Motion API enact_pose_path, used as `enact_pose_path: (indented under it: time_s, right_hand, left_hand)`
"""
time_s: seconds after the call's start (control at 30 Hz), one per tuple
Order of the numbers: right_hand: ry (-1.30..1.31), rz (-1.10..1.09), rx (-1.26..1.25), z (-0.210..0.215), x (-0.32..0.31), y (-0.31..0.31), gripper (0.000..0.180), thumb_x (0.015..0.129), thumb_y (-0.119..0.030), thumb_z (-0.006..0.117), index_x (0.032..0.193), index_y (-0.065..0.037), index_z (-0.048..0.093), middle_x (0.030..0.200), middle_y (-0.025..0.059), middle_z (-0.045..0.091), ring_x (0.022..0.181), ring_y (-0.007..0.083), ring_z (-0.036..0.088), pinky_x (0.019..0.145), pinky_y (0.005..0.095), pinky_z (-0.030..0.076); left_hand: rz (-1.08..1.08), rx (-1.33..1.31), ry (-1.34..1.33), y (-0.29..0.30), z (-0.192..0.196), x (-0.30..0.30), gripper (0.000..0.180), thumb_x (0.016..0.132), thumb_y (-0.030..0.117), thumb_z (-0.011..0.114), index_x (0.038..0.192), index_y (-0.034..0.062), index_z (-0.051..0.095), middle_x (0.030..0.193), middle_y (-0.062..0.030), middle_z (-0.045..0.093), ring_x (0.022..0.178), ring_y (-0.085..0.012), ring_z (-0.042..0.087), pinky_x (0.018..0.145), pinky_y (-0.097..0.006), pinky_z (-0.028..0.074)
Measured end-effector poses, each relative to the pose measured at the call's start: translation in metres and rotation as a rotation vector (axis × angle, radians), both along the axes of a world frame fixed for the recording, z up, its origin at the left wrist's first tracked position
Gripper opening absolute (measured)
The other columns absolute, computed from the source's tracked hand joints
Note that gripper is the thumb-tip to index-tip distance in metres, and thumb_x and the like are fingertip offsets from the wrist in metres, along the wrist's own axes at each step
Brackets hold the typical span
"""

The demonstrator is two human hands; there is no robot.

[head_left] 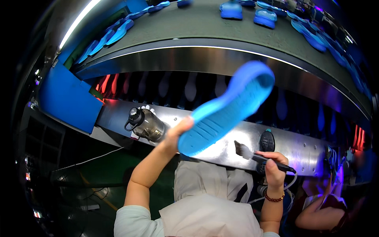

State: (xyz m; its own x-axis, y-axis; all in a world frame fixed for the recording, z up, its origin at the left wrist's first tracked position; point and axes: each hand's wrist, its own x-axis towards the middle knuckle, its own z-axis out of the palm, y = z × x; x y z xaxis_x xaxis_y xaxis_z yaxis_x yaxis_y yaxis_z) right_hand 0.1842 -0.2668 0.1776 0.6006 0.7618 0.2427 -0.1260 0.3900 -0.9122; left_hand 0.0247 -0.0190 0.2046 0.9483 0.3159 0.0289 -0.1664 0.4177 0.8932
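Factory line: curved conveyor (205,27) carrying blue soles, steel worktop (221,152) below. Left hand (176,136) raised, pinching blue shoe sole (227,107) by its heel, tilted up. Right hand (272,164) closed round brush (258,156), bristles aimed left. Risk: thin heel grip may let sole slip; bottle (145,124) nearby could be knocked

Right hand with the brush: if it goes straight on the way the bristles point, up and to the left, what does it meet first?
Probably the blue shoe sole held up by the left hand. The brush in the right hand points toward its lower part, though depth is unclear.
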Motion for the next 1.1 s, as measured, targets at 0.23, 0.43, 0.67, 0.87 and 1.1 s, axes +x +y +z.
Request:
enact_pose_path:
  time_s: [0.23, 0.43, 0.67, 0.87, 1.1]
  right_hand:
    - [0.266, -0.084, -0.003, -0.035, 0.005, 0.000, 0.020, 0.084, -0.007, 0.053, 0.097, 0.007, 0.056, 0.099, 0.0233, 0.060, 0.086, 0.0232, 0.060, 0.077, 0.0312, 0.047]
    - [0.309, -0.182, 0.027, -0.051, 0.006, -0.005, 0.025, 0.087, -0.013, 0.052, 0.104, 0.005, 0.055, 0.103, 0.0196, 0.059, 0.084, 0.0209, 0.061, 0.072, 0.0274, 0.049]
    - [0.343, -0.356, -0.040, -0.048, 0.019, -0.022, 0.025, 0.080, 0.001, 0.056, 0.104, 0.006, 0.054, 0.105, 0.0181, 0.058, 0.082, 0.0186, 0.060, 0.067, 0.0233, 0.048]
    - [0.371, -0.424, -0.059, -0.055, 0.025, -0.025, 0.021, 0.078, 0.000, 0.056, 0.098, 0.006, 0.056, 0.098, 0.0164, 0.060, 0.087, 0.0206, 0.059, 0.079, 0.0295, 0.047]
    - [0.422, -0.417, -0.041, -0.058, 0.035, -0.025, 0.016, 0.077, 0.004, 0.054, 0.093, 0.007, 0.057, 0.095, 0.0157, 0.061, 0.087, 0.0181, 0.059, 0.082, 0.0266, 0.044]
  left_hand:
    - [-0.117, -0.306, -0.637, 0.131, 0.099, 0.032, 0.064, 0.088, 0.044, 0.030, 0.131, -0.0022, 0.030, 0.132, -0.0210, 0.035, 0.122, -0.0393, 0.034, 0.099, -0.058, 0.027]
    - [0.655, -0.697, -0.569, 0.194, 0.116, 0.103, 0.071, 0.084, 0.054, 0.031, 0.137, 0.0079, 0.020, 0.139, -0.0164, 0.026, 0.128, -0.0278, 0.029, 0.101, -0.050, 0.026]
    - [0.626, 0.618, 0.057, 0.142, 0.142, 0.241, 0.085, 0.071, 0.049, 0.061, 0.135, 0.0049, 0.026, 0.136, -0.0175, 0.032, 0.124, -0.0298, 0.034, 0.098, -0.041, 0.032]
    - [0.647, 1.819, 0.558, 0.173, 0.117, 0.278, 0.079, 0.068, 0.060, 0.054, 0.131, 0.0127, 0.039, 0.132, -0.0113, 0.042, 0.121, -0.0317, 0.036, 0.098, -0.042, 0.030]
    - [0.745, 1.946, -0.137, 0.133, 0.122, 0.197, 0.032, 0.079, 0.034, 0.062, 0.083, 0.0023, 0.057, 0.086, -0.0133, 0.059, 0.082, -0.0270, 0.053, 0.078, -0.035, 0.041]
